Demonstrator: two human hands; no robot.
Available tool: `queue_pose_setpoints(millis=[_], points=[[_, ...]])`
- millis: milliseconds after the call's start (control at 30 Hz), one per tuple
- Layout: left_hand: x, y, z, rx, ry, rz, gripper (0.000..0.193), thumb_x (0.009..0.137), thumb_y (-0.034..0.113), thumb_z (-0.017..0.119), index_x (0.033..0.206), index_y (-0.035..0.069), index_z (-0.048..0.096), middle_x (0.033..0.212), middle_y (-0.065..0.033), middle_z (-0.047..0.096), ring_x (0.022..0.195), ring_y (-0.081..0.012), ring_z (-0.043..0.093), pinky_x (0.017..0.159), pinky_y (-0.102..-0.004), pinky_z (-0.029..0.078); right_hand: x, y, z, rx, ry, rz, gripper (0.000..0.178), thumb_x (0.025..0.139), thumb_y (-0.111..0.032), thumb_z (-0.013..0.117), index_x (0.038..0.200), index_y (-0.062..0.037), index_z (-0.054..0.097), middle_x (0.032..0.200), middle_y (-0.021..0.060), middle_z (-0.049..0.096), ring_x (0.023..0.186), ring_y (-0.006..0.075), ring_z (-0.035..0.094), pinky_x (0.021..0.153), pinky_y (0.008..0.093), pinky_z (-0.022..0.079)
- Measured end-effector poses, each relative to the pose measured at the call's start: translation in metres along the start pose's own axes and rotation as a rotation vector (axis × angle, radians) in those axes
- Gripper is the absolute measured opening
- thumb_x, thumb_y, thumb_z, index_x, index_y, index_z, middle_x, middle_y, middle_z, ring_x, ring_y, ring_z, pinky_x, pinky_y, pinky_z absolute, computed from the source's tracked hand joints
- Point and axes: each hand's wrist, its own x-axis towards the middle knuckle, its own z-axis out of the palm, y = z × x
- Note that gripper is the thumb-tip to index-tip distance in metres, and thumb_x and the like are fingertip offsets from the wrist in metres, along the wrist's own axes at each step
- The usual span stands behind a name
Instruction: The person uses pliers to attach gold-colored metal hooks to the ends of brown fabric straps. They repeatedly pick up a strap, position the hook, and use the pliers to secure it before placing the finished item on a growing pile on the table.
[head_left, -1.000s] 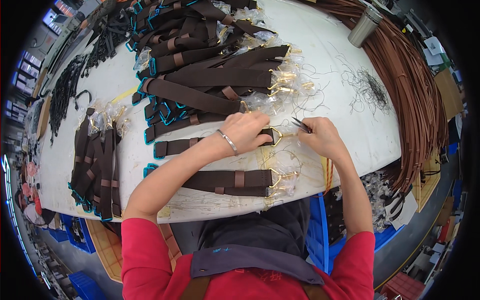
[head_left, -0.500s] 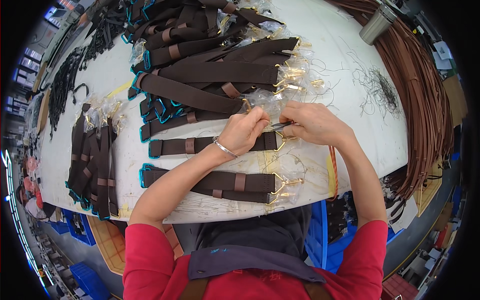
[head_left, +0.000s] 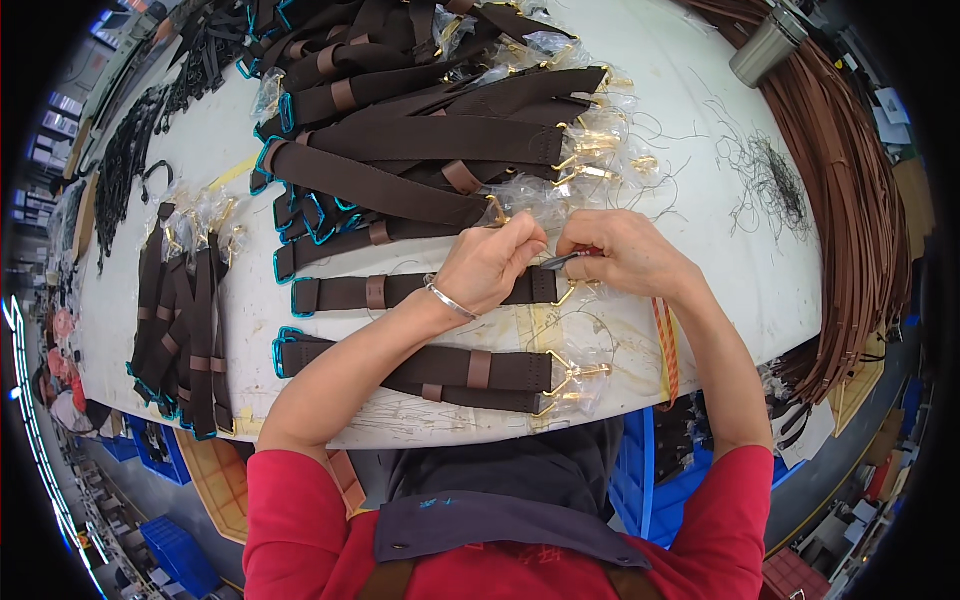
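My right hand point(head_left: 632, 256) is closed around a small pair of thread snips point(head_left: 564, 262). Their grey blades point left, over the stitched end of a dark brown webbing strap point(head_left: 340, 292). My left hand point(head_left: 490, 264) is pinched close to the blade tips, above the same strap; what its fingers hold is too small to make out. This strap has a teal buckle at its left end, a brown leather loop, and a gold clasp point(head_left: 568, 292) at its right end. Nearer to me lie more brown straps point(head_left: 450, 372), their gold clasps wrapped in clear plastic.
Beyond my hands is a large heap of similar straps point(head_left: 440, 140). A smaller bundle point(head_left: 185, 320) lies at the left. Loose dark threads point(head_left: 765, 185), a metal flask point(head_left: 768, 48) and long brown leather strips point(head_left: 840, 190) are at the right. Blue crates point(head_left: 632, 470) stand below the table.
The snips' blades have shifted slightly down and tilted toward the strap's end. My left hand stays pinched in nearly the same place. The whole view has shifted slightly.
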Motion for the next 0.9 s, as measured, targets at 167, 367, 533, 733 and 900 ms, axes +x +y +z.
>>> queue_pose_setpoints(millis=[167, 367, 533, 733, 900], points=[[-0.0002, 0.0014, -0.0006, -0.01, -0.001, -0.024, 0.005, 0.09, 0.005, 0.05, 0.092, 0.002, 0.052, 0.061, -0.0066, 0.055, 0.055, -0.0142, 0.057, 0.051, -0.0266, 0.043, 0.0004, 0.0015, 0.0002, 0.061, -0.022, 0.014, 0.016, 0.07, -0.011, 0.068, 0.081, -0.0034, 0.059, 0.078, 0.0066, 0.06, 0.072, 0.0248, 0.058, 0.064, 0.0339, 0.045], [-0.0013, 0.0004, -0.0005, -0.045, 0.004, -0.099, 0.005, 0.091, 0.005, 0.046, 0.096, 0.003, 0.049, 0.06, -0.0048, 0.053, 0.055, -0.0126, 0.056, 0.051, -0.0253, 0.042, 0.0012, -0.0034, 0.0009, -0.013, 0.003, -0.01, 0.018, 0.069, -0.013, 0.068, 0.083, -0.0037, 0.06, 0.08, 0.0067, 0.061, 0.074, 0.0249, 0.059, 0.064, 0.034, 0.045], [-0.0004, 0.002, -0.0003, -0.062, 0.006, -0.089, 0.005, 0.092, 0.006, 0.045, 0.096, 0.003, 0.048, 0.06, -0.004, 0.052, 0.054, -0.0119, 0.055, 0.051, -0.0251, 0.042, 0.0019, -0.0007, 0.0018, -0.022, -0.002, -0.023, 0.02, 0.069, -0.014, 0.068, 0.084, -0.0042, 0.06, 0.08, 0.0068, 0.062, 0.073, 0.025, 0.059, 0.064, 0.0342, 0.045], [-0.0002, 0.0021, -0.0006, -0.053, 0.008, -0.095, 0.005, 0.092, 0.007, 0.046, 0.096, 0.004, 0.048, 0.06, -0.0039, 0.052, 0.053, -0.0123, 0.055, 0.05, -0.0252, 0.041, 0.0027, -0.0017, 0.0009, -0.026, -0.016, -0.012, 0.02, 0.069, -0.015, 0.068, 0.084, -0.0039, 0.06, 0.08, 0.0069, 0.062, 0.073, 0.0251, 0.059, 0.063, 0.0345, 0.045], [0.0005, 0.0054, -0.0022, -0.041, 0.008, -0.087, 0.005, 0.092, 0.008, 0.046, 0.095, 0.004, 0.048, 0.058, -0.0046, 0.053, 0.052, -0.0135, 0.056, 0.049, -0.0258, 0.041, 0.0022, -0.0043, -0.0023, -0.002, -0.043, -0.016, 0.021, 0.069, -0.014, 0.068, 0.085, -0.0034, 0.06, 0.08, 0.0076, 0.061, 0.073, 0.025, 0.059, 0.063, 0.0345, 0.045]])
